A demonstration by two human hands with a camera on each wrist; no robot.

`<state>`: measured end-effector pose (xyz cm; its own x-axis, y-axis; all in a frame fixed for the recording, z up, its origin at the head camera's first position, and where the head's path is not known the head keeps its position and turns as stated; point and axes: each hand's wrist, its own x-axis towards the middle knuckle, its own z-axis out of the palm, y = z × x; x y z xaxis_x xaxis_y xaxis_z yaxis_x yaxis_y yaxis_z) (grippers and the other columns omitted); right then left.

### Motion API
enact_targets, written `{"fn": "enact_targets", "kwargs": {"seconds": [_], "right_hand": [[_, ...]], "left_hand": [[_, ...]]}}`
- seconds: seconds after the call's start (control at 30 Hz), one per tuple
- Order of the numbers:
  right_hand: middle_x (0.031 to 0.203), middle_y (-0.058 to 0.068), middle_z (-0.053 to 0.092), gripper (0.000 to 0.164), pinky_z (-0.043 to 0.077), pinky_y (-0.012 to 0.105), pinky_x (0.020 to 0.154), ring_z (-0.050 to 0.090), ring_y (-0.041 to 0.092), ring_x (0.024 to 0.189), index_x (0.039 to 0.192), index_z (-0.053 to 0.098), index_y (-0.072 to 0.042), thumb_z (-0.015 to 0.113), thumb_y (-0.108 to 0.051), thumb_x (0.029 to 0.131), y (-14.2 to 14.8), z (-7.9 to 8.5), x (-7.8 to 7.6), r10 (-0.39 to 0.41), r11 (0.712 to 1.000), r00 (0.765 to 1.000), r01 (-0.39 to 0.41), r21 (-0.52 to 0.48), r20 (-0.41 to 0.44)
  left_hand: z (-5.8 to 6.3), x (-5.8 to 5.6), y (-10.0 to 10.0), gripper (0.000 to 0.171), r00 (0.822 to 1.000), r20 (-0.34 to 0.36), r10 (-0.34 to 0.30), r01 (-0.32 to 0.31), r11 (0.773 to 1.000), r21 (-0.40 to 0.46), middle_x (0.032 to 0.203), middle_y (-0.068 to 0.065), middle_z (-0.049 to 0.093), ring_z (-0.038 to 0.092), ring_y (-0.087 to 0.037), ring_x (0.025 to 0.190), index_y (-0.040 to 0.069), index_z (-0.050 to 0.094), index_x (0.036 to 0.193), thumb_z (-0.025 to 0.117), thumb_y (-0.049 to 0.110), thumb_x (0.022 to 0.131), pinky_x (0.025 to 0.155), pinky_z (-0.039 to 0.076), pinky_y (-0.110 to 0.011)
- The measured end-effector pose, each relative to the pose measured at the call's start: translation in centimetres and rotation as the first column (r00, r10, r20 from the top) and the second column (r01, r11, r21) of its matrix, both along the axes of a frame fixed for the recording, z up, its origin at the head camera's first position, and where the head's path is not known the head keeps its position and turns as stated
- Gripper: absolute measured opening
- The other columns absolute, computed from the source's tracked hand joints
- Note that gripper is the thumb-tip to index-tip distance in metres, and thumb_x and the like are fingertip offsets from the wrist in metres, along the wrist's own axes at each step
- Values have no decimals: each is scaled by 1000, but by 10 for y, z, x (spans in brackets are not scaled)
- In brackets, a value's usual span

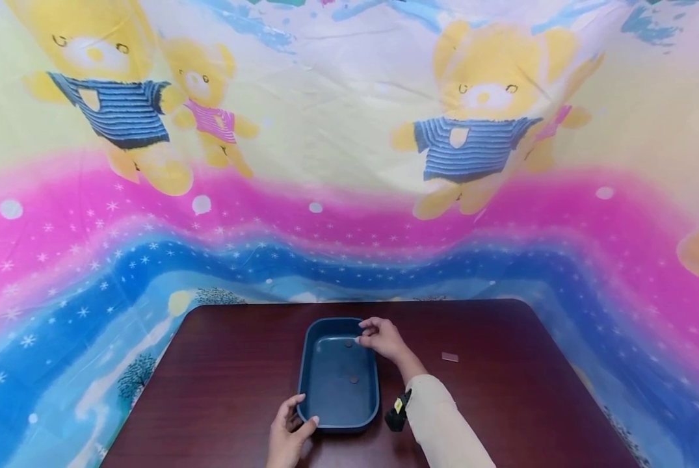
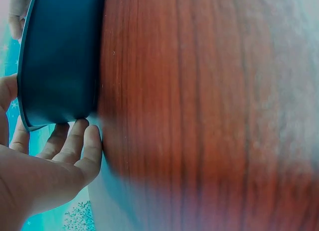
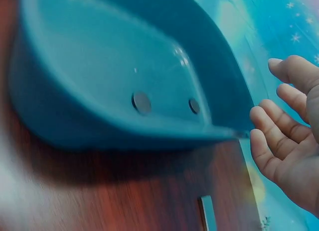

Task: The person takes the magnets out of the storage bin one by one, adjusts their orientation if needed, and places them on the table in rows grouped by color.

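A deep blue rectangular tray with rounded corners stands on the table. Two small dark round discs lie on its floor, towards the right side. My left hand holds the tray's near left corner, with the thumb at the near rim and a finger at the left rim. In the left wrist view, the other fingers spread along the outer wall. Over the far right rim is my right hand, its fingers loosely bent and nothing between them. The right wrist view shows that palm beside the tray's end.
A small flat, pale rectangular piece lies on the dark red-brown table, right of the tray. Behind the table hangs a cloth printed with bears. A black wrist strap device sits by the right sleeve.
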<state>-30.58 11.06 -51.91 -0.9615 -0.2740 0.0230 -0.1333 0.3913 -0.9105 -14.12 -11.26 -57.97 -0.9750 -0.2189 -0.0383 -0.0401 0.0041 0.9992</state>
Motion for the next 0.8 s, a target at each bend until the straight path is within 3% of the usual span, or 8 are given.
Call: {"fn": "enact_targets", "kwargs": {"seconds": [0.4, 0.67, 0.8], "right_hand": [[102, 17, 57, 46, 48, 38, 72, 54, 25, 90, 121, 55, 4, 71, -14, 81, -27, 9, 0, -30, 1000, 999, 30, -5, 29], [84, 8, 60, 45, 48, 36, 65, 57, 19, 71, 119, 52, 9, 69, -10, 82, -43, -10, -3, -67, 997, 994, 63, 50, 82], [78, 7, 56, 45, 46, 36, 64, 52, 19, 68, 119, 52, 9, 68, -9, 81, -51, -20, -1, -110, 984, 993, 103, 143, 48]], "left_hand": [[1, 0, -4, 53, 999, 44, 5, -4, 1000, -9, 122, -29, 51, 58, -31, 91, -4, 50, 123, 74, 1, 76, 65, 50, -32], [-1, -3, -5, 53, 999, 33, -42, 42, 999, 21, 126, -29, 49, 58, -32, 94, -4, 48, 125, 72, 0, 78, 67, 51, -31], [-1, -3, -5, 53, 998, 45, -53, 52, 998, 16, 125, -29, 49, 58, -31, 94, -4, 48, 125, 72, 1, 78, 68, 51, -32]]}}
